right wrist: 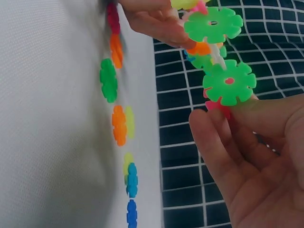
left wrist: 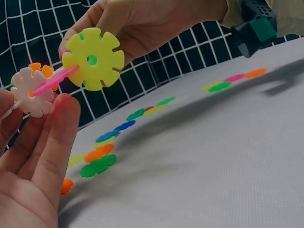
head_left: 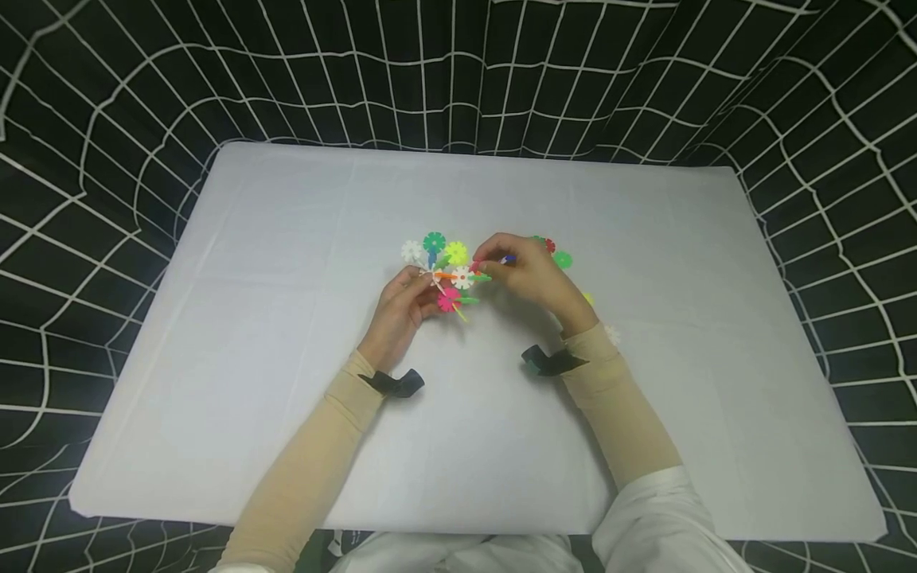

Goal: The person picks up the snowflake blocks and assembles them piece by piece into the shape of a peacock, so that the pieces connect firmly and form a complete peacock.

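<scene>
Over the middle of the table, my left hand [head_left: 396,314] grips a cluster of slotted, flower-shaped plastic discs joined edge to edge. A white disc [head_left: 462,277] and a pink disc [head_left: 449,299] show on its near side, with a green disc [head_left: 434,243] and a yellow disc [head_left: 456,253] toward the back. My right hand [head_left: 533,274] pinches a pinkish-red disc [right wrist: 218,108] at the cluster's right end, right beside a green disc [right wrist: 230,81]. In the left wrist view, a yellow disc [left wrist: 104,71] partly hides the right fingertips.
Loose discs lie on the white table [head_left: 251,318] around the right hand, among them a green disc [head_left: 563,259], a red disc [head_left: 549,245] and a white disc [head_left: 612,334]. A black curtain [head_left: 401,79] with a white grid surrounds the table.
</scene>
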Available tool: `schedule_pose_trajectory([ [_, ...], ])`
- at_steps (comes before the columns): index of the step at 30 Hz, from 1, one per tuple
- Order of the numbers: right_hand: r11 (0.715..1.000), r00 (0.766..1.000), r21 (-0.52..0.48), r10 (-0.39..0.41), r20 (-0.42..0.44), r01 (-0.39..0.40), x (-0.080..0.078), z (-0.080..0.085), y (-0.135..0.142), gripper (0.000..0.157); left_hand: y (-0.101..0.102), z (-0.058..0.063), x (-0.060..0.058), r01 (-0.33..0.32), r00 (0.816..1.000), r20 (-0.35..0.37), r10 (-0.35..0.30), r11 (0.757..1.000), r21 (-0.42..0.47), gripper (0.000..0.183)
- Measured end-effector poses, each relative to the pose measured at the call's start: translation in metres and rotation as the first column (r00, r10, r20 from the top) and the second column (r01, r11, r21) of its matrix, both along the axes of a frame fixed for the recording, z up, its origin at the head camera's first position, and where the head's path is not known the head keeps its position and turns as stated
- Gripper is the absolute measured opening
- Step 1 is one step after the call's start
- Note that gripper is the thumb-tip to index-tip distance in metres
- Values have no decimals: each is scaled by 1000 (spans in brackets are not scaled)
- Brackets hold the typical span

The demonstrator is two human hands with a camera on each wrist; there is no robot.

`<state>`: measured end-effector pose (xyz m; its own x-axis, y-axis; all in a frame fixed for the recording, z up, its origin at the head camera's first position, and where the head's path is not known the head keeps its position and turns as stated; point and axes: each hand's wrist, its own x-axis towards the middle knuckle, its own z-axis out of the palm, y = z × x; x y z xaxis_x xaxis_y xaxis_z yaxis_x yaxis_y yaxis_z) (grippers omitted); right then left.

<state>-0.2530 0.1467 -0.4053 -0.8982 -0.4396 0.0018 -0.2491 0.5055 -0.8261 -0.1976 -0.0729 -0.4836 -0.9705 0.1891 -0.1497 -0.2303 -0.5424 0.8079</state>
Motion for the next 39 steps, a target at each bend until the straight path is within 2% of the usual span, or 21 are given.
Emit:
schedule_pose_trajectory([
  [4, 1000, 999, 23, 10, -44, -9, 2, 1, -2, 8, 0, 0, -1, 20, 1000, -4, -20, 999, 34, 5],
  [9, 999, 997, 29, 30, -77, -28, 4, 0, -6, 9, -1, -1, -1, 41, 999, -12, -41, 999, 11, 36],
  [12, 998, 995, 40, 53, -90, -50, 5, -1, -11, 10, 0, -2, -2, 19, 1000, 7, -19, 1000, -23, 48],
  [18, 994, 987, 81, 84, -136, -73, 9, -3, -20, 9, 2, -3, -3, -50, 998, 38, 53, 996, -67, 43],
  [22, 993, 982, 96, 80, -173, -64, 11, -4, -23, 8, 2, -2, -2, -58, 997, 48, 62, 995, -78, 42],
  [26, 994, 979, 91, 75, -188, -58, 10, -8, -23, 9, 1, -1, -1, -40, 997, 55, 45, 996, -82, 46],
  [33, 994, 985, 88, 80, -155, -67, 8, -10, -20, 9, 0, 1, -1, 26, 999, 47, -22, 995, -101, 52],
  [39, 990, 984, 87, 122, -133, -111, 7, -9, -19, 10, 0, 1, 0, 48, 998, 43, -44, 994, -96, 51],
])
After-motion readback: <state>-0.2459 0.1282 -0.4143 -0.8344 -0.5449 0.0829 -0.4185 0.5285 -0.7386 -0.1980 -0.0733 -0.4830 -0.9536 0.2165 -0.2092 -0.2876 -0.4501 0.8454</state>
